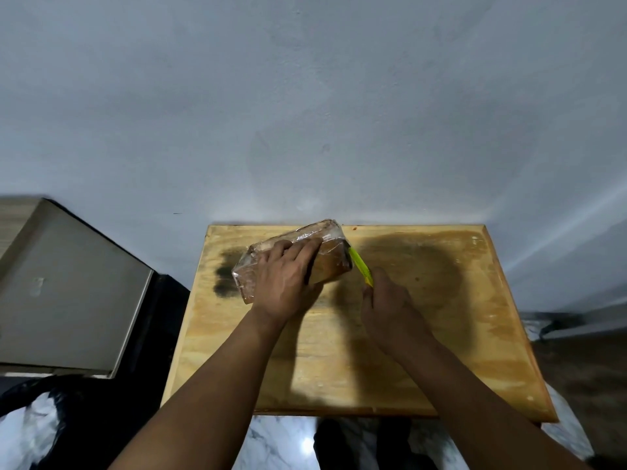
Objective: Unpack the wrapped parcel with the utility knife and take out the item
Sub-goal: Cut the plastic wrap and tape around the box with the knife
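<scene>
A brown parcel point(330, 262) wrapped in shiny clear film lies at the far left of the wooden table point(441, 334), close to the wall. My left hand point(286, 281) presses down on top of it, fingers spread over the film. My right hand point(390, 307) grips a yellow-green utility knife point(360, 266), whose tip touches the parcel's right end. The blade itself is too small to make out.
A grey-white wall point(305, 113) rises right behind the table. A grey cabinet or box point(68, 293) stands to the left, lower than my view. Dark bags point(84, 418) and marble floor point(281, 442) lie below the table's near edge.
</scene>
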Motion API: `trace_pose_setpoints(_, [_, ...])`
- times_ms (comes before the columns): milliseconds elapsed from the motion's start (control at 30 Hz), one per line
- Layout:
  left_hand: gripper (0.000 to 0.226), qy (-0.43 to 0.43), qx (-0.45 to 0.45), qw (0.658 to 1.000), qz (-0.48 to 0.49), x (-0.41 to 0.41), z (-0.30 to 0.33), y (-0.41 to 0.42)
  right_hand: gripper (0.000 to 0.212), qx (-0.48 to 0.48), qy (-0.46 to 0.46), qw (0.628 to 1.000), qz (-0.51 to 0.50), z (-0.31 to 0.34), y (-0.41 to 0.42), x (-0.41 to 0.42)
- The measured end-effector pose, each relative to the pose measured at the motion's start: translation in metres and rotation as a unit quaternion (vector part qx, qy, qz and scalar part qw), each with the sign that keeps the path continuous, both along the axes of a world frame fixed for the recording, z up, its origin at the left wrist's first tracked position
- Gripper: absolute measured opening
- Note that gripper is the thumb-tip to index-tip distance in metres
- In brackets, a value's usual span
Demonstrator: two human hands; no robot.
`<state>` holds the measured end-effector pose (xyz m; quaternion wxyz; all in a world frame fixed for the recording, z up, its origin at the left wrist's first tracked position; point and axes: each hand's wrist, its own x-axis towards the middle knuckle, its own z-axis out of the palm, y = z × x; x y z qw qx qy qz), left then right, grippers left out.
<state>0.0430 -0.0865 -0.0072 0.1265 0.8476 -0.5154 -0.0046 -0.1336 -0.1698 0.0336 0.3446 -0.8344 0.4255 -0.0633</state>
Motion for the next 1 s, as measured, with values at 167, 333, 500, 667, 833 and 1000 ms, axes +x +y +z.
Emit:
trace_pose_setpoints(167, [0.076, 0.002, 0.001, 1.0, 0.009, -0.002, 0.003, -0.004, 0.025, -0.014, 0.013, 1.0, -0.02, -0.003, 0.001, 0.008])
trace_pose_setpoints(333, [0.075, -0.005, 0.005, 1.0, 0.029, -0.003, 0.004, -0.011, 0.023, 0.008, 0.103, 0.995, -0.008, -0.008, 0.003, 0.003])
trace_pose_setpoints(500, [0.076, -0.031, 0.017, 0.999, 0.016, -0.008, -0.001, -0.013, 0.021, 0.047, 0.08, 0.996, -0.005, -0.015, 0.004, -0.011])
trace_pose_setpoints(667, [0.092, -0.031, 0.073, 0.996, 0.034, -0.011, -0.004, -0.016, 0.015, 0.073, 0.014, 0.996, -0.055, -0.023, 0.003, -0.026])
trace_pose_setpoints(833, [0.074, -0.066, 0.049, 0.996, 0.02, -0.026, -0.021, -0.005, 0.006, 0.166, -0.057, 0.977, -0.119, -0.037, -0.002, -0.021])
trace_pose_setpoints(1000, [0.053, -0.043, 0.035, 0.998, -0.001, -0.04, -0.046, 0.012, 0.017, 0.153, -0.037, 0.98, -0.126, -0.055, -0.014, -0.006])
